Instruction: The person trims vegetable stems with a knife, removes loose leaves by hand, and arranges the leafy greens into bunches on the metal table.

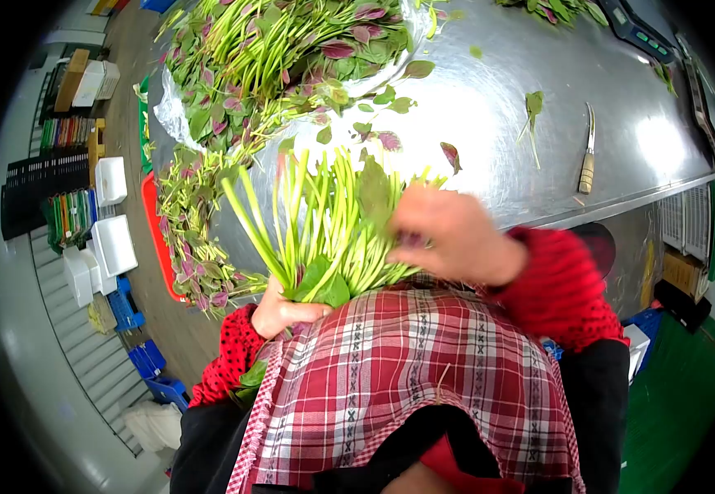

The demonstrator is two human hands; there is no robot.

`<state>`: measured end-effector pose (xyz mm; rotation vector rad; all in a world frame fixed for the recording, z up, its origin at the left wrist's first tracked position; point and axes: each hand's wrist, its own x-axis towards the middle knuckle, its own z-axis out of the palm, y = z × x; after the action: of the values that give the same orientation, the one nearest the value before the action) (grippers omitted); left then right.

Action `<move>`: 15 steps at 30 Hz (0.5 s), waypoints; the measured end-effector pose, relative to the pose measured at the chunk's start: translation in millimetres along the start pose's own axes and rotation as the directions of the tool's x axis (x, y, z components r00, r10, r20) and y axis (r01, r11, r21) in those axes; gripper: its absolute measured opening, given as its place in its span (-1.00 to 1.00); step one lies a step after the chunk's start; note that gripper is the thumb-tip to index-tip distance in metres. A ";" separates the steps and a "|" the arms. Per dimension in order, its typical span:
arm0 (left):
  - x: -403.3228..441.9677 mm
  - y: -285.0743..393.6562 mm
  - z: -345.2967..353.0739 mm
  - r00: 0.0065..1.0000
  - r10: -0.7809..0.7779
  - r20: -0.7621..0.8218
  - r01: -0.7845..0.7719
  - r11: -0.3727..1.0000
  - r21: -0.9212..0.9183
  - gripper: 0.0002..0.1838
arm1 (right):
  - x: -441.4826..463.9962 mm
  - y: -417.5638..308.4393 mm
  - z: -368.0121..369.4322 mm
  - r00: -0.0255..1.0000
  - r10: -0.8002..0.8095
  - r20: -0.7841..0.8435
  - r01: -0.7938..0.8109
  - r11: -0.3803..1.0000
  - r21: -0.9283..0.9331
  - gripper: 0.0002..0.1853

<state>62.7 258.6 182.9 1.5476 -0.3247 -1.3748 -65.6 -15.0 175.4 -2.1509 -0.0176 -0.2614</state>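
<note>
A thick bunch of amaranth greens (324,214) rests against the checked apron, its pale green stems fanned upward. My left hand (279,313) is closed around the lower left of this bunch, partly covered by leaves. At the bunch's right side is my right hand (456,235), blurred by motion, its fingers curled in. A blurred green leaf (374,193) shows at its fingertips, and purple leaf bits show under the fingers.
A large heap of amaranth (291,58) lies on plastic on the metal table (472,123). A knife (589,156), loose leaves and a scale (641,33) are to the right. A red crate (160,239) stands left, partly under more greens.
</note>
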 end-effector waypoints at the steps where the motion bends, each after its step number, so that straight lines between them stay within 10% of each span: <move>1: 0.4 2.7 4.6 0.996 0.084 -0.030 -0.083 0.996 0.039 -0.52 | -2.6 3.2 12.2 0.993 -0.065 0.099 0.074 0.994 -0.081 -0.84; 3: -2.0 3.8 2.3 0.998 0.052 0.035 -0.053 0.998 0.036 -0.49 | 11.9 36.4 -7.5 0.971 0.152 -0.184 -0.122 0.979 0.165 -0.79; 7: 0.2 7.2 -1.2 0.994 0.016 0.109 -0.030 0.991 0.130 -0.47 | 23.9 1.6 -3.7 0.974 -0.226 -0.010 0.221 0.961 -0.164 -0.78; 9: 0.7 5.6 2.3 0.996 0.063 0.063 -0.067 0.995 0.072 -0.47 | 25.5 14.2 26.2 0.979 -0.136 0.153 0.173 0.949 -0.266 -0.88; 11: -4.2 5.3 1.2 0.999 0.010 0.052 -0.012 0.999 0.035 -0.47 | 44.7 40.6 5.8 0.984 0.086 -0.155 -0.119 0.969 -0.216 -0.86; 15: -6.8 -0.5 -1.9 0.999 -0.014 0.032 0.012 0.998 0.061 -0.43 | 40.6 7.6 -15.9 0.987 -0.122 -0.100 0.087 0.950 -0.298 -0.71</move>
<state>62.0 264.8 186.3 1.5811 -0.3805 -1.4128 -27.9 -35.8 185.5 -2.4298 -0.0267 -0.4781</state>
